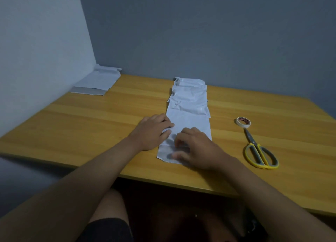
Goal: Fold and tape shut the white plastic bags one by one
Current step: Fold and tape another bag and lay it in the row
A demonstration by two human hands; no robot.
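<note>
A white plastic bag (192, 122) lies flat on the wooden table (91, 125), its near end close to the front edge. Behind it, several more white bags (189, 94) overlap in a row toward the wall. My left hand (152, 130) rests on the near bag's left edge with its fingers laid across the plastic. My right hand (196, 149) sits on the bag's near end, fingers bent down onto it; the picture is blurred there. A roll of white tape (243, 122) and yellow-handled scissors (258, 150) lie to the right of the bags.
A stack of white bags with grey flaps (98, 81) lies in the far left corner against the wall. Bare table surface extends on both sides of the bag row. My legs show under the table's front edge.
</note>
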